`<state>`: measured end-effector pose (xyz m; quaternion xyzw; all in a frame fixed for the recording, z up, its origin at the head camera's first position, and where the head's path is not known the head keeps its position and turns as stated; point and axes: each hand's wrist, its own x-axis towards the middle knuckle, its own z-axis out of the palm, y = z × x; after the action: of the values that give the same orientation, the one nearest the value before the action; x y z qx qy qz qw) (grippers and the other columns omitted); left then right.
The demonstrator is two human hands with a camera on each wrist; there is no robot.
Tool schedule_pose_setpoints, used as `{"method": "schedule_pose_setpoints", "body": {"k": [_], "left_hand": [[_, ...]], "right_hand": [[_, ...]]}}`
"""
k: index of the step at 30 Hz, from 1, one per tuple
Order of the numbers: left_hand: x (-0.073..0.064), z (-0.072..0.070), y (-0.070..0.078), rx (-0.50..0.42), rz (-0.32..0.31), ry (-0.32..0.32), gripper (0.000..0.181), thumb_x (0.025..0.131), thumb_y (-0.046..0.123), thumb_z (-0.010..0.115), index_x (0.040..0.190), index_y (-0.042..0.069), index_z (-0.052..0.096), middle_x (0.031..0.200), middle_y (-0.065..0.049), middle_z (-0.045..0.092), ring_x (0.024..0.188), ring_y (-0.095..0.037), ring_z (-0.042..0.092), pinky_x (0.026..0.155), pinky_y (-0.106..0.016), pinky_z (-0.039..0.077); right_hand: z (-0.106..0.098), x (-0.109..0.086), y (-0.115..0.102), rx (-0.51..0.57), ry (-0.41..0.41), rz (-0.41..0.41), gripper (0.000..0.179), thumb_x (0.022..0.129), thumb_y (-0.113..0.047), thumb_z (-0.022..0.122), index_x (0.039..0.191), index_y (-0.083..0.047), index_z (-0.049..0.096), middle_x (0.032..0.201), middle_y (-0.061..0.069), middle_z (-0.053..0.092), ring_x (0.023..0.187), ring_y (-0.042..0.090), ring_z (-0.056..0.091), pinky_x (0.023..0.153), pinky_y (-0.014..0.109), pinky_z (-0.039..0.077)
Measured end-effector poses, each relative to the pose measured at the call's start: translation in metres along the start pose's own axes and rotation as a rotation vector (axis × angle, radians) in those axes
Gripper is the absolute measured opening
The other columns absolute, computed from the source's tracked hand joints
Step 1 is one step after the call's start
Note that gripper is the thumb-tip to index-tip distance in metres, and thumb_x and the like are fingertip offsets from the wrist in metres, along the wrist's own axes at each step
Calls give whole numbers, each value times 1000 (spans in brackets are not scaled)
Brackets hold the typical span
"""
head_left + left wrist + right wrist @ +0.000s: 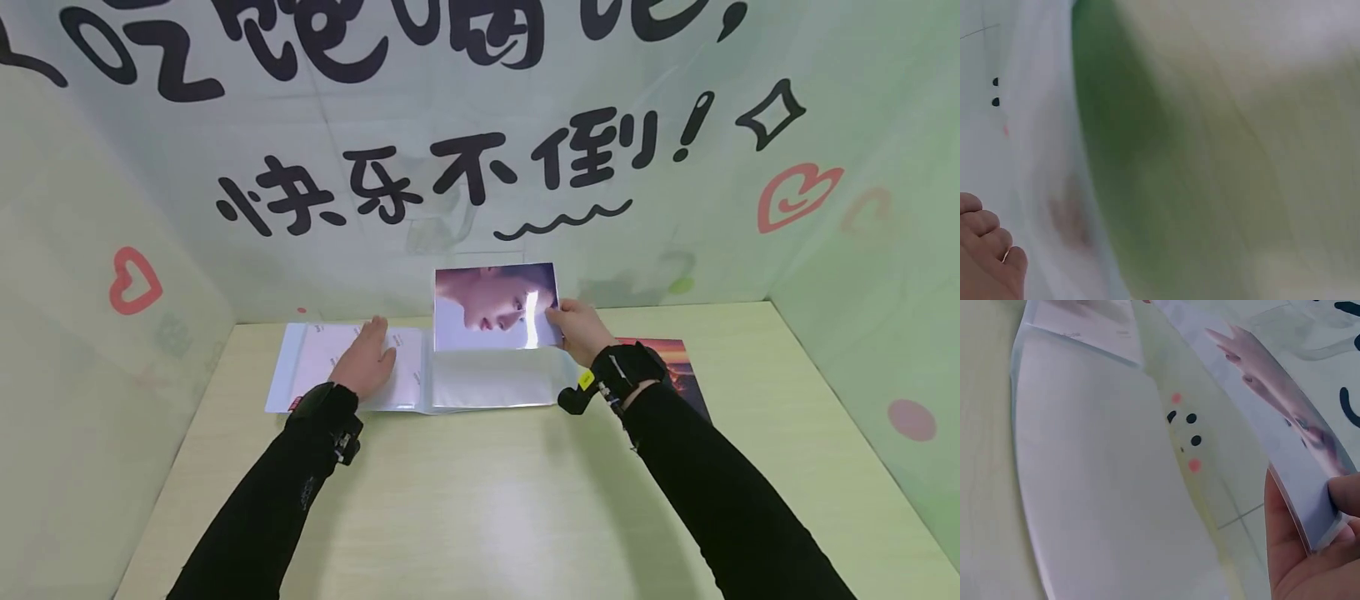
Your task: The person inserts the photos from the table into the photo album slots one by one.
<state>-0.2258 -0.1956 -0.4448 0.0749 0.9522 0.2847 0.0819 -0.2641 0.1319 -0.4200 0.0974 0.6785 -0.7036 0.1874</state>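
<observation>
An opened album (495, 382) with clear sleeves lies at the back of the table. Its left page (405, 367) is pale pink with small print, and its right page looks plain white. My left hand (367, 358) rests on the left page, fingers extended. In the left wrist view part of that hand (991, 250) appears at the lower left edge. Between thumb and fingers, my right hand (581, 329) pinches the right edge of a glossy photo print (487, 304) of a face. The print is raised above the right page; in the right wrist view the print (1272, 419) is apart from the page.
A red and dark picture (671, 362) lies right of the album, partly hidden by my right wrist. Behind the table (480, 500) stands a pale wall (375, 275) with black lettering, and side walls close in the left and right.
</observation>
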Motion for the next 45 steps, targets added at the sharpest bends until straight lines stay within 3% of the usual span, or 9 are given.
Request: {"method": "schedule_pose_setpoints", "body": {"k": [2, 5, 10, 15, 21, 27, 31, 36, 45], "left_hand": [[-5, 5, -9, 104, -5, -32, 56, 96, 16, 34, 139, -14, 16, 146, -29, 11, 135, -40, 8, 110, -46, 10], [-11, 10, -24, 149, -29, -61, 57, 94, 16, 33, 137, -17, 17, 144, -33, 12, 134, -43, 8, 109, -48, 10], [-17, 17, -50, 87, -86, -88, 59, 94, 18, 30, 136, -19, 13, 143, -36, 6, 133, -46, 4, 109, -49, 6], [-24, 21, -64, 45, -126, -76, 60, 93, 18, 29, 135, -21, 13, 142, -38, 4, 131, -48, 3, 109, -50, 6], [-27, 20, -65, 48, -133, -59, 58, 93, 16, 30, 134, -22, 15, 142, -38, 5, 131, -48, 4, 109, -50, 6], [-27, 19, -61, 29, -150, -61, 58, 93, 16, 29, 134, -22, 15, 142, -38, 5, 132, -48, 3, 109, -49, 6], [-27, 19, -60, 27, -149, -58, 58, 93, 17, 30, 134, -22, 16, 142, -38, 6, 131, -48, 4, 109, -49, 6], [-27, 19, -60, 23, -151, -60, 58, 93, 17, 31, 133, -23, 16, 141, -39, 7, 132, -47, 4, 110, -48, 6], [-28, 20, -62, 28, -154, -66, 59, 93, 18, 31, 134, -22, 16, 142, -38, 6, 132, -48, 4, 109, -49, 6]], "right_hand": [[1, 2, 12, 2, 17, 12, 39, 98, -11, 37, 132, 8, 35, 129, 21, 39, 111, 31, 43, 98, 43, 37], [5, 4, 28, -30, 51, 21, 37, 97, -10, 38, 129, 9, 38, 118, 19, 43, 100, 27, 47, 90, 39, 42], [12, 3, 44, -79, 78, 46, 36, 96, -9, 40, 128, 8, 41, 117, 17, 45, 101, 24, 47, 86, 37, 44], [21, 0, 47, -163, 102, 42, 32, 94, -8, 42, 122, 6, 46, 117, 17, 48, 102, 25, 46, 86, 41, 45], [35, -1, 48, -286, 107, -54, 25, 92, -6, 44, 112, 7, 51, 105, 16, 51, 89, 22, 47, 71, 32, 44], [48, -1, 48, -362, 125, -123, 20, 91, -3, 45, 107, 8, 52, 104, 18, 51, 90, 23, 46, 77, 32, 39], [54, -4, 47, -388, 142, -129, 21, 90, -2, 44, 107, 7, 52, 108, 18, 52, 94, 24, 46, 80, 34, 39], [58, -5, 44, -436, 162, -121, 18, 88, -1, 42, 102, 7, 51, 100, 16, 50, 87, 24, 43, 72, 32, 36], [59, -6, 37, -517, 181, -98, 21, 85, 1, 39, 101, 7, 51, 100, 17, 51, 85, 23, 43, 70, 32, 37]]}}
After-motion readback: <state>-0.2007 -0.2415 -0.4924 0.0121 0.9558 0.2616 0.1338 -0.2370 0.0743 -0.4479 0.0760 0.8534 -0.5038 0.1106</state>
